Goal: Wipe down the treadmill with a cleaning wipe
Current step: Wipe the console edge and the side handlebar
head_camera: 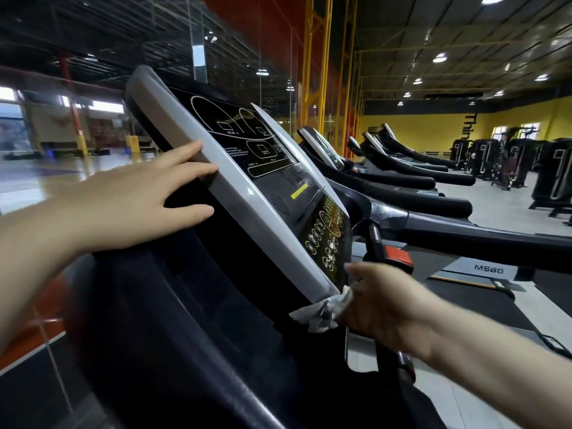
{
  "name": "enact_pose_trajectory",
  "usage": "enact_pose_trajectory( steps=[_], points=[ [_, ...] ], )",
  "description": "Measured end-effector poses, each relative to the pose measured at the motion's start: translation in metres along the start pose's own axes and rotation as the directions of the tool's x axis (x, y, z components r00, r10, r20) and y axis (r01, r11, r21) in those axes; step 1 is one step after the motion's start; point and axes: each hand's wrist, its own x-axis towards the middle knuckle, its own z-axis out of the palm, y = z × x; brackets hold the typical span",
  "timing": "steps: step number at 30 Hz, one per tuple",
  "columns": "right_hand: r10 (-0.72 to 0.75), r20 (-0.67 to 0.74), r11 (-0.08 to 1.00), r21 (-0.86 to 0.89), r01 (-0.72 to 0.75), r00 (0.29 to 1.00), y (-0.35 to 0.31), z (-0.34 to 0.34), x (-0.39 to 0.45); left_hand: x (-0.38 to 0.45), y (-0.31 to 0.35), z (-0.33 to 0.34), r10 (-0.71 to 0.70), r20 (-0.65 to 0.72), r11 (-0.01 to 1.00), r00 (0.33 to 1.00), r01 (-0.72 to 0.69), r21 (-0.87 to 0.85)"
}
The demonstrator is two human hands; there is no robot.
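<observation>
Gym floor, row of other treadmills (pixel 433 181) running off to the right, well apart from the work.

Nearest treadmill (pixel 192 320) fills the frame. Its console (pixel 263 168) is tilted, grey bezel around a black display and a button panel low on the right.

Left hand (pixel 133 199): fingers straight, resting flat against the console's left grey edge, thumb on the dark housing below. Grip released, nothing held. Looks like bracing only.

Right hand (pixel 380 301): grip clenched on the cleaning wipe (pixel 325 309), which is crumpled and pressed to the lower corner of the grey bezel, just beside the button panel.

Step in hand, my read: wiping the console frame, at the bottom end of the left bezel strip. Can't tell from here which console areas are already done. Handrails and belt probably still to do.

Next move calls for: keep the wipe flat on the surface, run it across the button panel and display with light pressure so no keys trigger, then on to the grey right edge. Refold the wipe if it bunches further.
</observation>
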Motion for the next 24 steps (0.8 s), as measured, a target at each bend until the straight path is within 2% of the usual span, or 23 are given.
enact_pose_trajectory(
  steps=[2,4,8,10,14,16,20,22,23,24],
  points=[
    [0.043,-0.083,0.999,0.031,-0.041,0.996,-0.013,-0.001,0.007,-0.001,0.002,-0.002,-0.009,0.017,1.000,1.000,0.009,-0.019],
    [-0.001,-0.186,1.000,0.018,0.005,0.983,-0.021,-0.003,0.020,-0.001,0.003,-0.004,-0.007,0.020,1.000,1.000,0.008,-0.029],
    [-0.078,-0.247,0.995,-0.080,0.060,0.966,-0.026,0.000,0.029,0.000,0.003,-0.003,0.000,-0.003,1.000,1.000,0.000,-0.014],
    [-0.065,-0.216,0.991,-0.124,0.039,0.974,-0.020,0.002,0.019,-0.001,0.005,-0.003,-0.006,-0.004,1.000,1.000,0.006,-0.014],
    [-0.008,-0.060,0.993,-0.120,0.001,0.998,-0.013,0.002,-0.005,-0.003,0.007,-0.004,-0.006,0.004,0.999,1.000,0.007,-0.031],
    [-0.012,-0.044,0.990,-0.138,0.006,0.999,-0.016,0.008,-0.016,-0.003,0.007,-0.004,0.004,0.014,1.000,1.000,-0.004,-0.026],
    [-0.086,-0.016,0.951,-0.298,0.077,0.996,-0.011,0.031,-0.035,-0.003,0.008,-0.004,0.001,0.032,1.000,0.999,-0.001,0.005],
    [-0.137,-0.024,0.841,-0.532,0.103,0.990,-0.005,0.035,-0.041,-0.003,0.008,-0.005,0.002,0.032,1.000,0.999,-0.001,-0.012],
    [-0.198,-0.041,0.701,-0.705,0.112,0.979,-0.002,0.035,-0.043,-0.002,0.007,-0.004,0.004,0.030,1.000,1.000,-0.004,-0.023],
    [-0.285,-0.041,0.489,-0.865,0.109,0.958,-0.001,0.033,-0.044,-0.002,0.007,-0.004,0.006,0.024,0.999,1.000,-0.006,-0.032]
  ],
)
